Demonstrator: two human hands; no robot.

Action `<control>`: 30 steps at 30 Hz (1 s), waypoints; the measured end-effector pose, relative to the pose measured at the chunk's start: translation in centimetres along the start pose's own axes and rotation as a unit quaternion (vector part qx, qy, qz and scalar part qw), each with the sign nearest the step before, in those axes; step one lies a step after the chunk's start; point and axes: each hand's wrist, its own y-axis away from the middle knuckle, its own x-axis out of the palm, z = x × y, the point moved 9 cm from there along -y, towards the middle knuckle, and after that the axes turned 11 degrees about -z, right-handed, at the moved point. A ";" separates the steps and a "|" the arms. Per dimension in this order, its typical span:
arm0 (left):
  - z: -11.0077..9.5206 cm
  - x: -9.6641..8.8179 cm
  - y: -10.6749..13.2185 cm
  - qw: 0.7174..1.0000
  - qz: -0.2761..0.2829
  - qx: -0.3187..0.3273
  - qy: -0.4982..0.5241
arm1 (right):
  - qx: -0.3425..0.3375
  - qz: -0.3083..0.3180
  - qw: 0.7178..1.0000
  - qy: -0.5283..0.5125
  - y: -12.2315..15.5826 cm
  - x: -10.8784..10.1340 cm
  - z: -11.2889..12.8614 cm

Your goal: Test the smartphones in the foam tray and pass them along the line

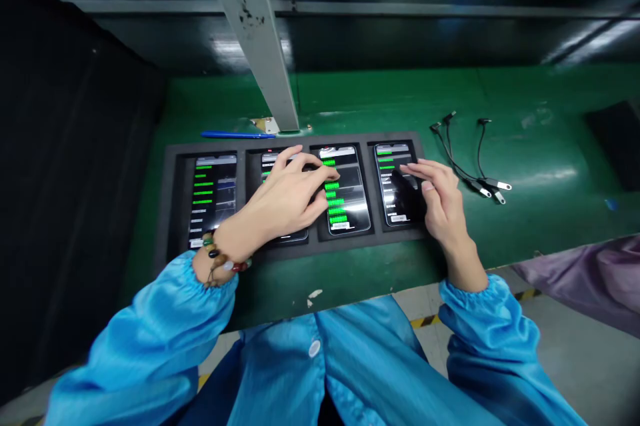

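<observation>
Green bench (540, 209), grey post (255, 39), hands (290, 189) over phones (353, 196)

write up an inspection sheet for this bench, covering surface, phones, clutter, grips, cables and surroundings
Surface: green table, pale spots near front edge.
Phones: four in a dark tray, screens lit; second from left partly hidden.
Clutter: blue pen behind tray; dark object at far right, unclear.
Grips: left grip over second and third phones, right grip at the fourth; neither holds anything.
Cables: three short ones, lying loose right of tray.
Surroundings: gray post behind tray, purple cloth at right.
</observation>
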 end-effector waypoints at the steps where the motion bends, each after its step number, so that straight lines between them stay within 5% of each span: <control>1: 0.1 0.1 0.0 1.000 0.000 -0.004 0.005 | -0.002 0.001 1.000 0.001 0.0 0.0 0.0; 10: 0.8 0.4 -0.7 0.999 -0.006 -0.045 0.004 | -0.002 0.002 1.000 0.011 0.0 0.1 0.0; 30: 0.2 0.5 0.0 1.000 -0.015 -0.025 -0.009 | -0.010 0.002 1.000 0.024 -0.1 0.2 0.0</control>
